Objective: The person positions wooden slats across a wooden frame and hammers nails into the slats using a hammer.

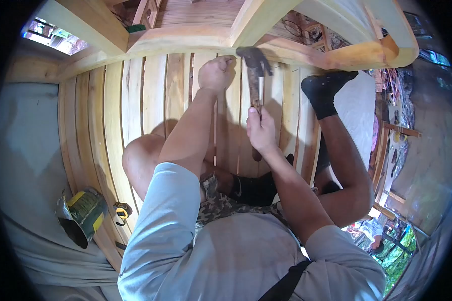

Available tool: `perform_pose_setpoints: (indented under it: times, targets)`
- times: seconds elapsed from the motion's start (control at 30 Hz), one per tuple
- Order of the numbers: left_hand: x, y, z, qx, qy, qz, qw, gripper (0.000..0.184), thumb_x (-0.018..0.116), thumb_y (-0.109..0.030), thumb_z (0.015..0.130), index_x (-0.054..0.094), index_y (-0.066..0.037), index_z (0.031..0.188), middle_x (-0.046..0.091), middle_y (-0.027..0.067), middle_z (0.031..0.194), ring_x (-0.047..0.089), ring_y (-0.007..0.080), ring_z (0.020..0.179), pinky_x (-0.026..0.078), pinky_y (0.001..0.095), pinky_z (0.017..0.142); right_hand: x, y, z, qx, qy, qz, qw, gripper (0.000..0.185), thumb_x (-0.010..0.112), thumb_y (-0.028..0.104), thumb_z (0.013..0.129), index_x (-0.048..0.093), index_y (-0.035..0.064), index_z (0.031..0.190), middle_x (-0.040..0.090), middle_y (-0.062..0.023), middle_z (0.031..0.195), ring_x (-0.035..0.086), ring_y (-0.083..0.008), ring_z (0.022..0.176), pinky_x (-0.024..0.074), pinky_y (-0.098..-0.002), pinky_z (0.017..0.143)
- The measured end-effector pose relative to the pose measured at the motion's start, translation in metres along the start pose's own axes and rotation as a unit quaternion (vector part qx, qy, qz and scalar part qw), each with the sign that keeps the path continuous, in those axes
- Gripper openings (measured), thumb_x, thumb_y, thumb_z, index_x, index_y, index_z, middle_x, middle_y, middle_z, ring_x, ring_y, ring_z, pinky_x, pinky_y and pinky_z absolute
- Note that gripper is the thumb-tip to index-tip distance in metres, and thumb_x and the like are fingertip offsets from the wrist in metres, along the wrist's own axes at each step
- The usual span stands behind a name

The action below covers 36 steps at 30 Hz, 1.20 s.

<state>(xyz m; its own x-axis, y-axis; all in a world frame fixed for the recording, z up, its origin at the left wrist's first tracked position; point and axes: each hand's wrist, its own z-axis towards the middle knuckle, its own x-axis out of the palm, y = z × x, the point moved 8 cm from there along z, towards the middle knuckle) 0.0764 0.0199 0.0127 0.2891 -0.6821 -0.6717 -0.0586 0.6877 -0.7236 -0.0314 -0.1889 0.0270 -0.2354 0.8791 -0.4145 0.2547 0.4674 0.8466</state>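
Observation:
My right hand [261,131] is wrapped round the wooden handle of a claw hammer [254,90]. The hammer's dark metal head is up by the pale wooden rail [181,40], to the right of my left hand. My left hand [216,74] is closed, thumb and fingers pinched together close to that rail. Whatever lies in the pinch, if anything, is too small to make out. Beneath both hands run the light wooden slats [153,90], laid side by side with narrow gaps.
A green and yellow open container [88,213] lies on its side at the left, beside a yellow and black tape measure [122,211]. My bent legs and dark socks [324,90] rest on the slats. Thick wooden posts [258,22] rise from the rail. Another person [372,232] is far off at the lower right.

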Motion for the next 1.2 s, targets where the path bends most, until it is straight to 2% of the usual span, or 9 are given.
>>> perform_pose_setpoints:
  times: [0.23,0.33,0.43,0.57,0.63,0.83,0.97,1.03,1.2]
  targets:
    - [-0.023,-0.006,0.002,-0.056,-0.017,-0.033,0.998,0.022,0.077,-0.029,0.086,0.073,-0.01,0.098,0.074,0.0141,0.093,0.071,0.0351,0.082,0.056,0.0439,0.076,-0.006,0.032,-0.008,-0.013,0.013,-0.001,1.0,0.046,0.052,0.041,0.105,0.055,0.0019,0.082,0.052,-0.0063,0.061,0.054,-0.0175,0.057,0.0448,-0.0362,0.057]
    - [-0.022,0.0,-0.003,-0.091,0.017,-0.011,0.996,0.039,0.083,-0.036,0.081,0.073,-0.001,0.096,0.075,0.0188,0.096,0.073,0.0337,0.09,0.057,0.045,0.08,-0.013,0.077,-0.029,-0.092,0.0,0.11,0.99,0.035,0.052,0.034,0.107,0.055,0.0066,0.086,0.049,0.0034,0.06,0.047,-0.0064,0.052,0.0387,-0.0278,0.048]
    - [-0.029,-0.006,-0.009,-0.208,0.194,0.033,0.958,0.052,0.086,-0.043,0.076,0.073,-0.001,0.103,0.074,0.0214,0.103,0.073,0.033,0.097,0.058,0.0444,0.085,-0.008,0.066,-0.022,-0.147,0.011,0.094,0.985,0.033,0.05,0.034,0.108,0.055,0.007,0.091,0.05,0.0023,0.062,0.046,-0.007,0.049,0.0375,-0.0247,0.046]
    - [-0.032,-0.005,-0.013,-0.21,0.198,0.075,0.954,0.052,0.085,-0.042,0.078,0.074,-0.004,0.111,0.074,0.0214,0.109,0.072,0.0337,0.103,0.058,0.0418,0.091,-0.002,0.017,0.01,-0.025,0.033,-0.132,0.99,0.031,0.049,0.032,0.109,0.055,0.0064,0.092,0.049,0.0019,0.062,0.046,-0.0073,0.048,0.0375,-0.0246,0.046]
    - [-0.033,-0.003,-0.009,-0.211,0.203,0.107,0.95,0.054,0.085,-0.045,0.078,0.075,-0.003,0.109,0.075,0.0206,0.106,0.073,0.0344,0.101,0.059,0.0416,0.09,-0.005,0.037,-0.005,0.02,0.029,0.065,0.997,0.031,0.055,0.032,0.106,0.055,0.006,0.088,0.049,0.0038,0.061,0.046,-0.0057,0.051,0.0373,-0.0269,0.047]
    - [-0.031,-0.003,-0.016,-0.204,0.195,0.084,0.956,0.06,0.082,-0.053,0.077,0.075,-0.002,0.107,0.074,0.0222,0.105,0.072,0.0362,0.099,0.058,0.0461,0.089,-0.001,0.053,-0.01,-0.182,-0.006,0.166,0.969,0.03,0.051,0.03,0.107,0.056,0.005,0.091,0.049,0.0031,0.062,0.047,-0.006,0.051,0.0379,-0.0258,0.047]
    - [-0.042,-0.011,-0.021,-0.199,0.181,0.092,0.959,0.064,0.079,-0.059,0.079,0.074,-0.001,0.106,0.074,0.0231,0.105,0.072,0.0362,0.1,0.057,0.0467,0.089,0.003,0.019,0.006,0.041,0.047,-0.022,0.998,0.03,0.051,0.031,0.106,0.057,0.0042,0.096,0.053,-0.0002,0.062,0.05,-0.0091,0.051,0.0412,-0.028,0.05]
    - [-0.044,-0.016,-0.03,-0.199,0.193,0.083,0.957,0.051,0.076,-0.046,0.086,0.073,0.0,0.107,0.073,0.0234,0.108,0.072,0.0328,0.104,0.057,0.0436,0.09,-0.002,0.042,-0.022,-0.004,0.045,0.167,0.985,0.029,0.053,0.031,0.105,0.058,0.0043,0.097,0.056,-0.001,0.065,0.051,-0.0095,0.053,0.0425,-0.0284,0.051]
    - [-0.027,-0.012,-0.039,-0.211,0.139,-0.054,0.966,0.041,0.065,-0.034,0.092,0.071,0.005,0.1,0.072,0.0258,0.1,0.072,0.0307,0.099,0.059,0.0406,0.079,-0.021,0.059,-0.046,-0.139,0.006,0.244,0.96,0.018,0.058,0.021,0.102,0.058,0.0032,0.097,0.053,0.0,0.064,0.048,-0.0086,0.048,0.0382,-0.0254,0.045]
